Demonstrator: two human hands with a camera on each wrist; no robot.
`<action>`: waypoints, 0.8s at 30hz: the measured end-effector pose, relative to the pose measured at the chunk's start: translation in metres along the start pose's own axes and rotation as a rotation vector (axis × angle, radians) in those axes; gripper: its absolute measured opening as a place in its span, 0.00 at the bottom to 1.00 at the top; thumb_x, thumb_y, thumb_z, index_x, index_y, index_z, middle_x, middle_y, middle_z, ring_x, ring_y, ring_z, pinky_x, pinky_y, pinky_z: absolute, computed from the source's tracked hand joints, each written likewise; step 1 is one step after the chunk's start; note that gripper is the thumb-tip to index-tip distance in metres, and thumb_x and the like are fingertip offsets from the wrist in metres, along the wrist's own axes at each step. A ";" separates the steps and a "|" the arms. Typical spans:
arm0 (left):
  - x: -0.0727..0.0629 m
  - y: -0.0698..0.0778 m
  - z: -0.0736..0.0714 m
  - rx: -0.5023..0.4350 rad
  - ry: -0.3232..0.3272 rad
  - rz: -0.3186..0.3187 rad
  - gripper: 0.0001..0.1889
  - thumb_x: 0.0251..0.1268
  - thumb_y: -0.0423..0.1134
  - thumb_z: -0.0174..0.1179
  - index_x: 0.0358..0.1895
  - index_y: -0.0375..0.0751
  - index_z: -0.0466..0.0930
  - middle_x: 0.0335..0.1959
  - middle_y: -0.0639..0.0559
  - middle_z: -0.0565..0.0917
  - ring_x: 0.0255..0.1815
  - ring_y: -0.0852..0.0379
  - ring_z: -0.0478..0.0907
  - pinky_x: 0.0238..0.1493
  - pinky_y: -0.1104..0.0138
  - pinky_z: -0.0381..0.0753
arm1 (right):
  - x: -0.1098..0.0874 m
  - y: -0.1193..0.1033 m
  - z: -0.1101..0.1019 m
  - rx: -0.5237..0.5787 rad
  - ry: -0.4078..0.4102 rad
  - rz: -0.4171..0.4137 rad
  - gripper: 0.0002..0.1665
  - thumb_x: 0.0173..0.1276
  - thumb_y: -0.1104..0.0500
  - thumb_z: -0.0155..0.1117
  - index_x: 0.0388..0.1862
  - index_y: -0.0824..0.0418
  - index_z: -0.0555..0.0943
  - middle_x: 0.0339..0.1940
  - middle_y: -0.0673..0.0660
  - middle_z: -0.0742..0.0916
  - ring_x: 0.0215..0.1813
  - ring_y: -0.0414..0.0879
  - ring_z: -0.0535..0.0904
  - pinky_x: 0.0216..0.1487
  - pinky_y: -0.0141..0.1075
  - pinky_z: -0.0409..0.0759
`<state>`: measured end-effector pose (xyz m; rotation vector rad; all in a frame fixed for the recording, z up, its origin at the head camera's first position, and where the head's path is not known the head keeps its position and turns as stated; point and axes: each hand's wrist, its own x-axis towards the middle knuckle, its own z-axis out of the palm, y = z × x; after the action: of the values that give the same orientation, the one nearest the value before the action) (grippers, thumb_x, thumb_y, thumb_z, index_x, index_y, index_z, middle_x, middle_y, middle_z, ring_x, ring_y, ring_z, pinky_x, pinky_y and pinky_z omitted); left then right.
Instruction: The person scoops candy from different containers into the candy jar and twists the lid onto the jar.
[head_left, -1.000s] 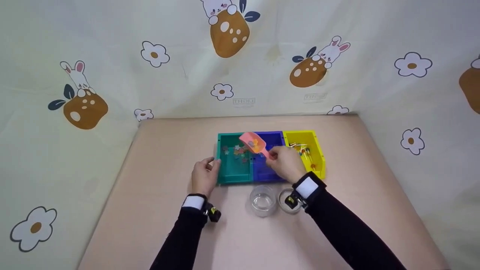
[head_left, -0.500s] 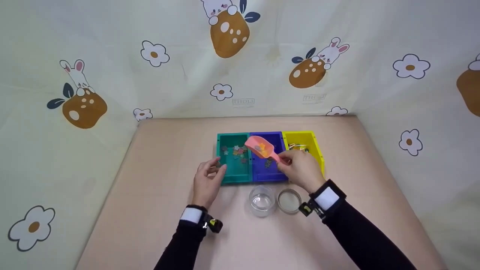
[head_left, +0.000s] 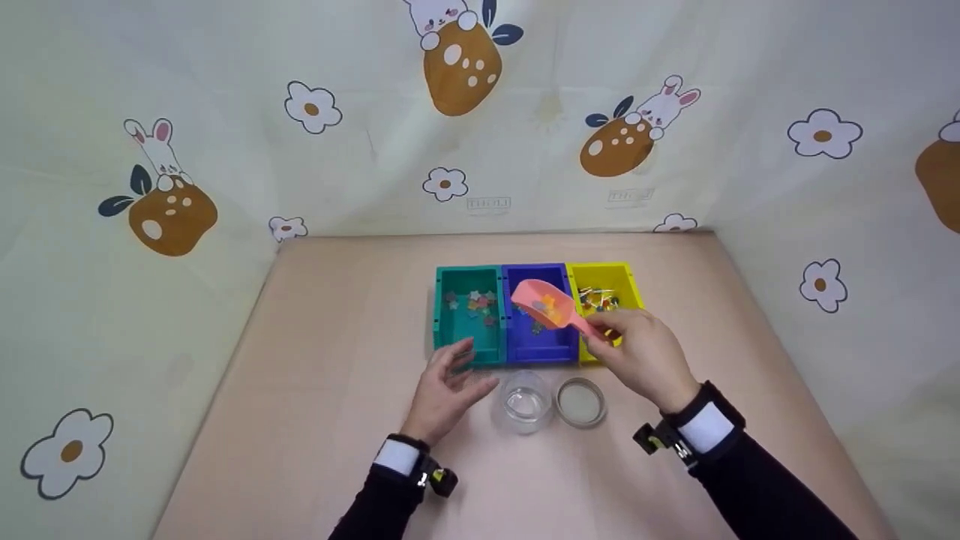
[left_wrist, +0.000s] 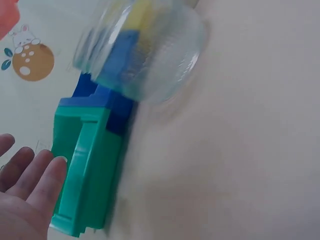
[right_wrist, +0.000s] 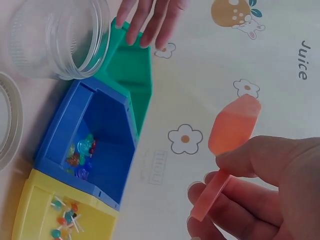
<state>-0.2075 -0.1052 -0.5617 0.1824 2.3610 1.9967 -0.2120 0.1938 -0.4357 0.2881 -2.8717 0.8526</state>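
Observation:
My right hand grips the handle of a pink scoop, raised over the blue bin with several small star-shaped pieces in its bowl. In the right wrist view, thumb and fingers pinch the handle of the scoop. My left hand holds nothing; its fingers are spread loosely just left of a clear glass jar, in front of the green bin. The jar stands upright with its mouth uncovered. More pastel stars lie in the green bin.
A round lid lies right of the jar. The yellow bin at the right of the row holds several small lollipop-like sticks. Shiny coloured pieces lie in the blue bin. Patterned cloth walls enclose the table.
My right hand has drawn the loaded scoop rightward and toward me, from the green bin to over the blue one. The left hand has left the green bin's side and moved toward the jar, fingers opening.

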 end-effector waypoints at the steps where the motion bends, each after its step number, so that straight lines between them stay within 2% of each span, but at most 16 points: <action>1: -0.002 -0.001 0.002 0.008 -0.022 0.003 0.44 0.68 0.44 0.79 0.83 0.39 0.68 0.80 0.36 0.71 0.82 0.37 0.72 0.81 0.47 0.74 | -0.003 0.001 -0.001 -0.005 0.003 -0.006 0.17 0.75 0.54 0.76 0.56 0.61 0.93 0.50 0.60 0.94 0.51 0.59 0.84 0.61 0.57 0.85; 8: -0.011 -0.009 0.019 0.030 -0.125 -0.036 0.51 0.62 0.46 0.83 0.85 0.40 0.64 0.85 0.39 0.68 0.86 0.38 0.67 0.85 0.46 0.67 | -0.021 0.008 -0.008 -0.062 0.012 -0.048 0.15 0.73 0.54 0.77 0.53 0.60 0.94 0.43 0.55 0.94 0.47 0.54 0.83 0.51 0.49 0.84; 13: -0.013 -0.014 0.030 0.050 -0.180 -0.042 0.56 0.58 0.49 0.85 0.86 0.40 0.62 0.85 0.40 0.65 0.87 0.38 0.64 0.86 0.47 0.65 | -0.034 0.014 -0.014 -0.078 0.014 -0.065 0.12 0.71 0.56 0.79 0.50 0.57 0.94 0.36 0.50 0.91 0.42 0.48 0.79 0.43 0.41 0.79; 17: -0.013 -0.016 0.036 0.074 -0.199 -0.039 0.57 0.56 0.48 0.86 0.86 0.41 0.63 0.85 0.40 0.66 0.87 0.38 0.64 0.86 0.47 0.65 | -0.042 0.018 -0.018 -0.089 0.000 -0.062 0.11 0.70 0.56 0.79 0.50 0.56 0.95 0.34 0.47 0.90 0.41 0.45 0.78 0.39 0.37 0.76; 24: -0.013 -0.020 0.045 0.104 -0.203 0.011 0.54 0.56 0.44 0.86 0.84 0.39 0.65 0.81 0.38 0.70 0.85 0.36 0.66 0.85 0.41 0.65 | -0.050 0.020 -0.020 -0.107 -0.059 -0.054 0.12 0.71 0.55 0.79 0.52 0.54 0.95 0.35 0.46 0.90 0.40 0.43 0.76 0.37 0.34 0.75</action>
<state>-0.1910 -0.0663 -0.5899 0.3833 2.3401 1.7658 -0.1662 0.2282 -0.4385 0.3833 -2.9366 0.6897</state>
